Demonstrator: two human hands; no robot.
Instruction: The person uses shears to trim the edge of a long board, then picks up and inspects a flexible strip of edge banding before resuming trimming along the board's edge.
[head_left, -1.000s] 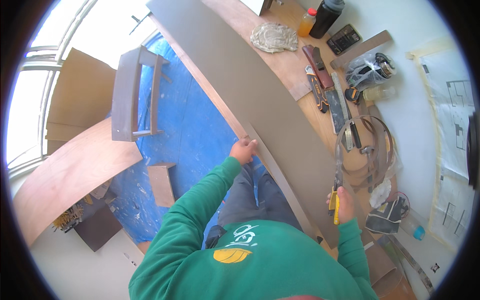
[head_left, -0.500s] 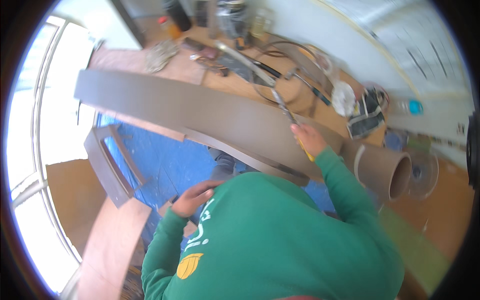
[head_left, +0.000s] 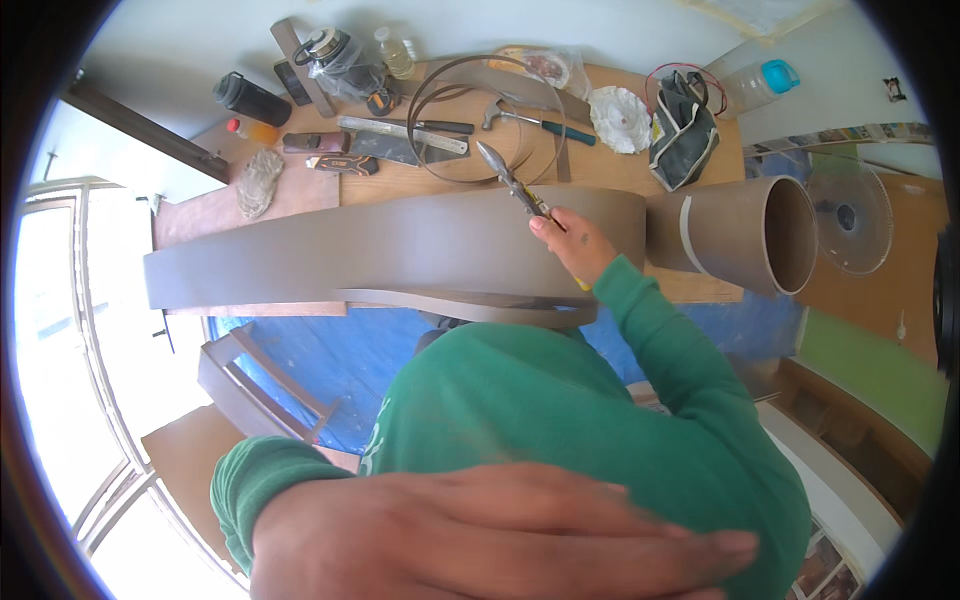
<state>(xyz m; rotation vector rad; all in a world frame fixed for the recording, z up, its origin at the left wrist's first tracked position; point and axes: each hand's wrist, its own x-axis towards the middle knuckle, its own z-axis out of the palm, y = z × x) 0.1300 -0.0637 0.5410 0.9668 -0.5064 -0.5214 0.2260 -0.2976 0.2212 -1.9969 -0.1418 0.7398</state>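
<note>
Cluttered wooden counter [head_left: 640,110] carries a long grey-brown laminate strip [head_left: 380,250] running leftward from the right hand [head_left: 572,240], clenched on yellow-handled snips [head_left: 510,180]; left hand [head_left: 490,535] spread flat, holding nothing.

The long sheet [head_left: 380,250] lies across the bench [head_left: 620,165], a narrow strip [head_left: 470,305] along its near edge. The right hand [head_left: 572,243] rests on the sheet's right part, holding snips [head_left: 510,180] that point away. Right of the sheet lies a roll [head_left: 745,232]. Behind the sheet lie a saw [head_left: 400,143], a hammer [head_left: 535,120] and a tool bag [head_left: 683,130]. The left hand [head_left: 500,535] lies nearest the camera.
</note>
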